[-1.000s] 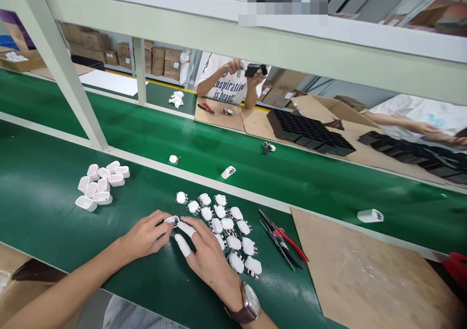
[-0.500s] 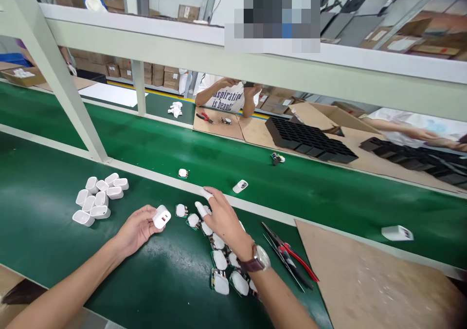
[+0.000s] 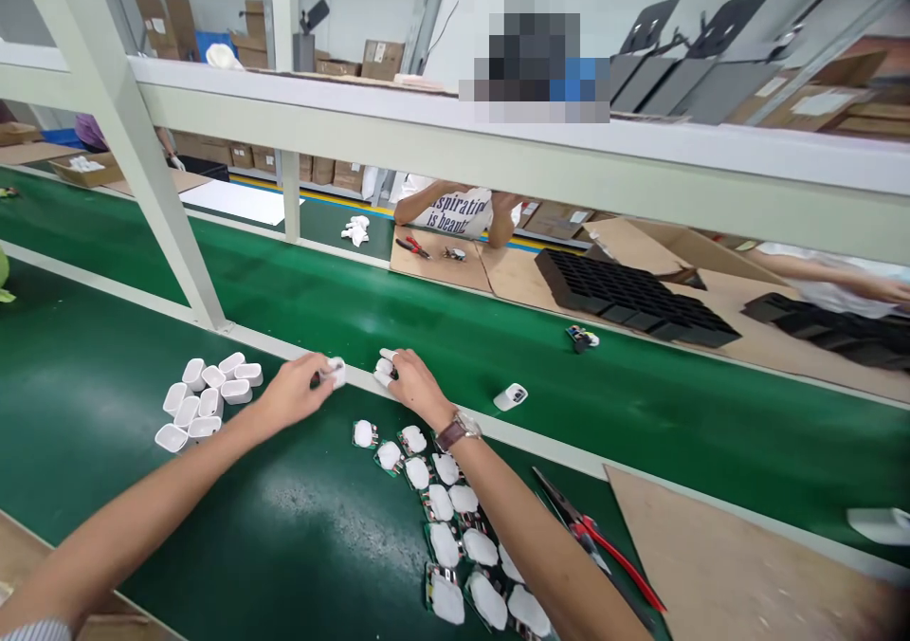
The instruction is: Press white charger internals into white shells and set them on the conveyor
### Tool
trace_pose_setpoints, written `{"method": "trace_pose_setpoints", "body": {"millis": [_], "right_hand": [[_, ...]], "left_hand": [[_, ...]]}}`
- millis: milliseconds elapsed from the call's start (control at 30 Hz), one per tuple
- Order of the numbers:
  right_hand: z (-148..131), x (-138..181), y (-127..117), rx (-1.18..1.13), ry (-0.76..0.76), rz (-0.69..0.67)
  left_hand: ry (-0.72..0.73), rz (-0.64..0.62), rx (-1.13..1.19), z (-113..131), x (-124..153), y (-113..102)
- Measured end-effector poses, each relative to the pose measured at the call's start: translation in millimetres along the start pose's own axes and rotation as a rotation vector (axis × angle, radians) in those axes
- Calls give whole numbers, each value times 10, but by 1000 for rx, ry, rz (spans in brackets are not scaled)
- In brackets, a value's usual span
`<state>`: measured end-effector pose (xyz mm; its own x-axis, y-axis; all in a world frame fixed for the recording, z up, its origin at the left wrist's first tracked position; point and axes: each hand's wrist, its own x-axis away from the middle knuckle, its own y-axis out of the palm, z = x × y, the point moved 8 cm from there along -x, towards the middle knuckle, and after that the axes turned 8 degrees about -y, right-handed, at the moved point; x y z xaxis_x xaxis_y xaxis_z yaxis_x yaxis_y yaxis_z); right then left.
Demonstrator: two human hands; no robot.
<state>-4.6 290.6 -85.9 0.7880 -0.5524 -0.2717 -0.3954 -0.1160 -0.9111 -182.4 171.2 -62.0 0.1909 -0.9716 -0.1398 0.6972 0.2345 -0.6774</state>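
Note:
My left hand (image 3: 295, 393) is closed around a white charger housing (image 3: 336, 373), held at the near edge of the green conveyor belt. Across from it, my right hand (image 3: 421, 387), with white finger cots on its fingertips, pinches a small circuit board with a white pad (image 3: 385, 368); the fingers partly cover it. Below my right wrist lie several circuit boards with white pads (image 3: 417, 473) in rough rows on the green bench. Left of my left hand stands a cluster of white charger housings (image 3: 209, 402), open ends up.
Red-handled pliers (image 3: 587, 530) and tweezers lie by a cardboard sheet (image 3: 725, 565) at right. The belt (image 3: 441, 338) carries a white charger (image 3: 510, 395) and a small board (image 3: 583, 338). A frame post (image 3: 171, 205) rises at left. Co-workers sit opposite, near black trays (image 3: 632, 300).
My left hand has lifted the housing up toward the belt and turned it. My right hand has moved onto the belt edge and taken a board there. Items on the belt have shifted right.

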Motion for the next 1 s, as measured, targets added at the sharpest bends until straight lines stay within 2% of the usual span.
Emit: {"method": "trace_pose_setpoints", "body": {"millis": [67,133,233,300,367,500,600,700,800,900,1000], "right_hand": [[-285,138,-111,-16,-44,4],[-651,373,-167,-55,-115,-24],[-1209,819,-96,-193,-299,-149],[-1432,1105,-32,-220,-388,-210],[-1494,1332,-17,-153,-396,-203],[-1412,1595,-90,24,-218,-80],[-1439,1616,-28,131,-109,-35],[-1555,1499,105,225,-103,16],[-1626,1415,227,241,-129,25],[-1639,1498,305,208,-165,9],[-1644,1684,336,199,-156,60]], "left_hand": [[-6,69,-179,-69,-444,-116],[-52,86,-237,-187,-792,-177],[-82,87,-302,-298,-985,-220],[-63,95,-329,-293,-892,-294],[-31,113,-340,-264,-673,-458],[102,158,-410,-274,-81,-928],[152,146,-532,-431,291,-1111],[117,124,-634,-596,479,-1084],[79,138,-746,-646,506,-970],[37,172,-833,-644,454,-887],[6,198,-847,-648,398,-846]]}}
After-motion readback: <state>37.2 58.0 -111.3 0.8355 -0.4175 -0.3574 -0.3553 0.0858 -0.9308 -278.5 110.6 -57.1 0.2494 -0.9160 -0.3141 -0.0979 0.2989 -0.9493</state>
